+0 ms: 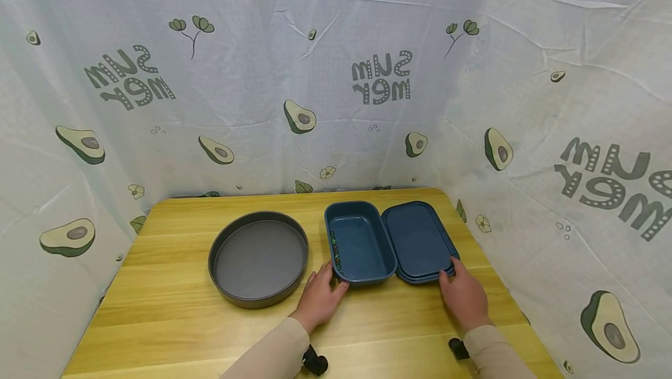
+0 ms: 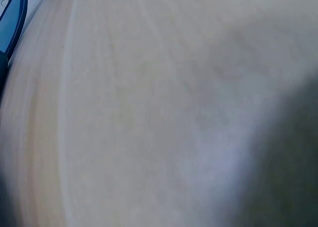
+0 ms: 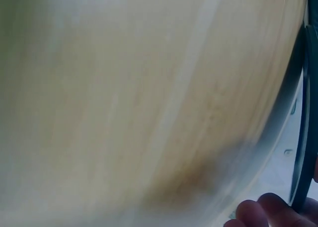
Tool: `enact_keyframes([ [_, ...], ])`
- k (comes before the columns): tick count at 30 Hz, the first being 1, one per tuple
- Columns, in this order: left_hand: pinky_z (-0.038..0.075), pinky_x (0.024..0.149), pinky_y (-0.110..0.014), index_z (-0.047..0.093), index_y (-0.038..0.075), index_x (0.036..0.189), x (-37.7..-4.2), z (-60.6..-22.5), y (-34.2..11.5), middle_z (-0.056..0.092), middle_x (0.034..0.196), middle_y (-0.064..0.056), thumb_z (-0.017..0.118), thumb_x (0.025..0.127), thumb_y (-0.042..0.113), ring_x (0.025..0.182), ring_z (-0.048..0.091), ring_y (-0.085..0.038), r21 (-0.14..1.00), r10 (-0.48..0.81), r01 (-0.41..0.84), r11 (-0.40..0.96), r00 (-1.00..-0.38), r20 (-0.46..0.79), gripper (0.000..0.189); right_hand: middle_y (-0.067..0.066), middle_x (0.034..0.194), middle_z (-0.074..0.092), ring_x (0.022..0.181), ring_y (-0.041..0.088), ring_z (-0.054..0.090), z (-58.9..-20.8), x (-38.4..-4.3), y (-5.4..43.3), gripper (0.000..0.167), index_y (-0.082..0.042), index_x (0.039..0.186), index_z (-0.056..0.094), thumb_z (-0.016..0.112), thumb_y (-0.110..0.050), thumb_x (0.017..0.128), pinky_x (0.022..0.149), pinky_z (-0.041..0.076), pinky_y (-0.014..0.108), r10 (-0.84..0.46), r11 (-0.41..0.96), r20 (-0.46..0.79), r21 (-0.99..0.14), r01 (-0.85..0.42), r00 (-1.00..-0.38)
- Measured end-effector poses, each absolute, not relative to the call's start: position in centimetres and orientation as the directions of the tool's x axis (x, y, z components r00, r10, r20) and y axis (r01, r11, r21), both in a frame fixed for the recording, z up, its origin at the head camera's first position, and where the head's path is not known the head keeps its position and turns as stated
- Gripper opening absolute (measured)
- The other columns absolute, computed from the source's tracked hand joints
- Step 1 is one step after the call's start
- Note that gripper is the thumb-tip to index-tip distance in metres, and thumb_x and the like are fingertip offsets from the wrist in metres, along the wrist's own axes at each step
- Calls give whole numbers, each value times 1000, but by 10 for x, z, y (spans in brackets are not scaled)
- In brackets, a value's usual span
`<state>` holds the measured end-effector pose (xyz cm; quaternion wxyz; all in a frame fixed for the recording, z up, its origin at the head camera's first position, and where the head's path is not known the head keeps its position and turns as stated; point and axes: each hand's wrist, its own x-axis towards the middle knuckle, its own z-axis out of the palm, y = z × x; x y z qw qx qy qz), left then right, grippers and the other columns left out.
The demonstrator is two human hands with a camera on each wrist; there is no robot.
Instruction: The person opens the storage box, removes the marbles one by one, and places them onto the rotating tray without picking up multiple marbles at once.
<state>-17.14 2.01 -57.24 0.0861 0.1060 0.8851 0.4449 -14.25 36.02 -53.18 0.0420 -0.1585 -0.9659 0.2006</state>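
A blue rectangular container (image 1: 362, 245) stands on the wooden table, its open side up. Along its inner left wall lies a row of small dark green bits (image 1: 335, 251). My left hand (image 1: 317, 297) holds the container's near left corner, thumb at the front wall and fingers along the left side. Right beside the container is a flat blue lid (image 1: 420, 239) with a raised rim. My right hand (image 1: 464, 294) grips the lid's near right corner between thumb and fingers. In the right wrist view, fingertips (image 3: 273, 207) curl at the lid's edge (image 3: 303, 132).
A round dark grey pan (image 1: 258, 259) sits to the left of the container. The wooden table (image 1: 173, 274) ends at a white curtain (image 1: 252, 76) printed with avocados, behind and at both sides. Black wrist devices (image 1: 315, 361) hang under both forearms.
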Motion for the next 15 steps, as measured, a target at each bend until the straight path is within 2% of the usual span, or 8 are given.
enact_keyframes([
  [3, 18, 131, -60, 36, 5, 164, -172, -573, 20, 40, 168, -14, 60, 106, 43, 159, 32, -39, 806, 265, 114, 581, -963, -55, 74, 39, 134, 61, 104, 57, 66, -530, -145, 362, 62, 10, 154, 42, 56, -25, 106, 83, 56, 64, 328, 871, -30, -379, 314, -944],
  [9, 18, 130, -60, 36, 4, 164, -172, -573, 20, 40, 168, -14, 61, 106, 42, 159, 32, -39, 807, 267, 118, 579, -962, -51, 74, 39, 130, 63, 104, 56, 66, -529, -149, 366, 62, 12, 153, 44, 58, -26, 105, 86, 56, 64, 315, 884, -74, -341, 321, -946],
  [15, 19, 130, -60, 37, 5, 164, -173, -575, 19, 41, 168, -13, 61, 105, 42, 158, 34, -40, 815, 272, 128, 565, -961, -39, 73, 40, 139, 58, 114, 58, 63, -528, -149, 368, 62, 14, 150, 47, 59, -27, 105, 92, 55, 65, 298, 899, -118, -299, 320, -947],
])
